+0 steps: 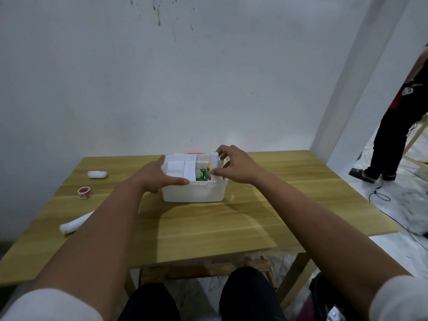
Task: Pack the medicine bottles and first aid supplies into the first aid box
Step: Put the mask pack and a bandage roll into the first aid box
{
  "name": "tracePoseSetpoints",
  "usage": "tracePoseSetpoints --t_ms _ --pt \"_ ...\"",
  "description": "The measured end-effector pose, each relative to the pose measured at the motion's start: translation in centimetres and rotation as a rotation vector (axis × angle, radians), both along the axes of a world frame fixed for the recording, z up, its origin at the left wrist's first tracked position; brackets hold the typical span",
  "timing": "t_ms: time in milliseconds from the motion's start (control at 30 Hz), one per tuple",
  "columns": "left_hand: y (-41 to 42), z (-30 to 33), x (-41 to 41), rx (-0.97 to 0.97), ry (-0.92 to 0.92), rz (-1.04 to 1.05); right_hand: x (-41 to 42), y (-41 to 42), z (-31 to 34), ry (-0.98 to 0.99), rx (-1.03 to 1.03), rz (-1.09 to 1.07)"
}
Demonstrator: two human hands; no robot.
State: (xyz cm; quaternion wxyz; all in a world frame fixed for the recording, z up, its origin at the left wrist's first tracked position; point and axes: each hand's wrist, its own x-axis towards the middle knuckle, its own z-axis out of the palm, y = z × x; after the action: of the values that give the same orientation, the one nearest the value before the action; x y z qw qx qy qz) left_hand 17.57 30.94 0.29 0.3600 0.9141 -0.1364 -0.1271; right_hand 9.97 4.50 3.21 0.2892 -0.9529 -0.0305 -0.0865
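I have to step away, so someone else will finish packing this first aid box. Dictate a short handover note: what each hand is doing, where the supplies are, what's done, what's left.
Left hand: open, resting on the box's left rim, steadying it.
Right hand: grip pinching a white roll, standing at the box's right end.
Done: the green packet and white inner tray are already in the box.
Left: three items remain on the table, left of the box: a white roll at the back, a red tape roll, and a white bandage roll near the front edge. No lid is visible.
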Motion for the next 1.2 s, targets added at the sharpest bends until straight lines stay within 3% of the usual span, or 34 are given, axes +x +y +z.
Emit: tracePoseSetpoints --t_ms 233,433,667,867,1200 --pt "0.1 0.1 0.1 0.016 0.007 -0.009 0.0 0.0 0.4 0.013 0.006 0.010" --pt "0.0 0.0 0.1 0.017 0.006 0.004 0.2 -0.3 0.9 0.110 -0.184 -0.062" --pt "-0.1 0.1 -0.1 -0.001 0.006 -0.004 0.8 -1.0 1.2 0.218 -0.026 0.017" --pt "-0.1 0.1 -0.1 -0.021 0.004 -0.002 0.6 -1.5 1.3 0.192 0.087 0.017" --pt "0.0 0.0 -0.1 -0.023 0.011 0.003 1.2 -0.4 0.6 0.270 -0.030 -0.028"
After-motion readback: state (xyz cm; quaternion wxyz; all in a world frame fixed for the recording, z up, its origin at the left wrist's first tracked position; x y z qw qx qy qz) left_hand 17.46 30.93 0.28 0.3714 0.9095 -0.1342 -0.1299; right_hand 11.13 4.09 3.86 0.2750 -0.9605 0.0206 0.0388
